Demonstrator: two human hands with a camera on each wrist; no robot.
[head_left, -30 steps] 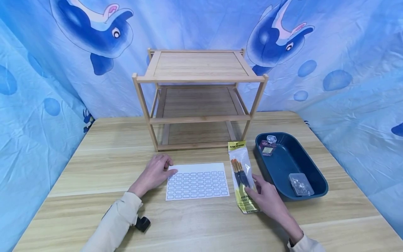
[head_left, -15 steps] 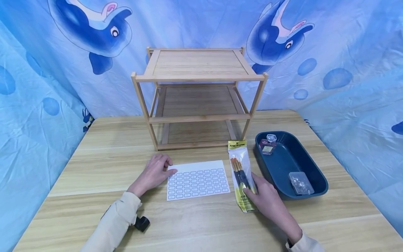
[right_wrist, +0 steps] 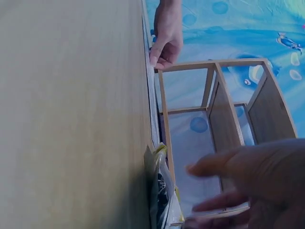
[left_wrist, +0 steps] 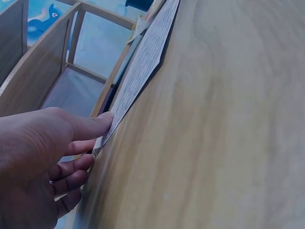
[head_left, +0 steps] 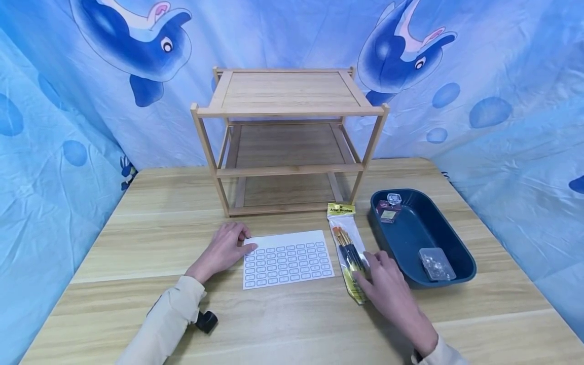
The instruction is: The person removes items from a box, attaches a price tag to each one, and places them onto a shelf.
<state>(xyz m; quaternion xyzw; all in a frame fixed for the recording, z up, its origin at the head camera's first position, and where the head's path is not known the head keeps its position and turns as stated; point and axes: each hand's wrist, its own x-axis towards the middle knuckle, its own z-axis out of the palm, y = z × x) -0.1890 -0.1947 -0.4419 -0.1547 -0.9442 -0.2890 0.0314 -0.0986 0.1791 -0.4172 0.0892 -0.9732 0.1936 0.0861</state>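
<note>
My left hand (head_left: 224, 249) pinches the left corner of a white label sheet (head_left: 288, 259) printed with rows of small blue-outlined boxes. In the left wrist view, the thumb lies over the corner of the sheet (left_wrist: 140, 71) and the fingers are at its edge. To its right lies a clear packet of artist brushes (head_left: 348, 248) with yellow ends; several orange-tipped brushes show through. My right hand (head_left: 390, 289) is over the packet's lower right side, fingers relaxed. The right wrist view shows the thumb of that hand (right_wrist: 257, 183) apart from the brush packet (right_wrist: 163, 195).
A three-tier wooden shelf (head_left: 292, 170) stands behind the sheet. At the right, a dark blue basin (head_left: 410, 228) holds a pinkish bottle (head_left: 388, 210) with a clear stopper and a clear plastic box (head_left: 437, 264). Blue dolphin-print curtains (head_left: 283, 30) surround the table (head_left: 159, 228).
My right hand has loosened from the brush packet, which has turned slightly, its top swinging a little left. My left hand stays at the label sheet's corner.
</note>
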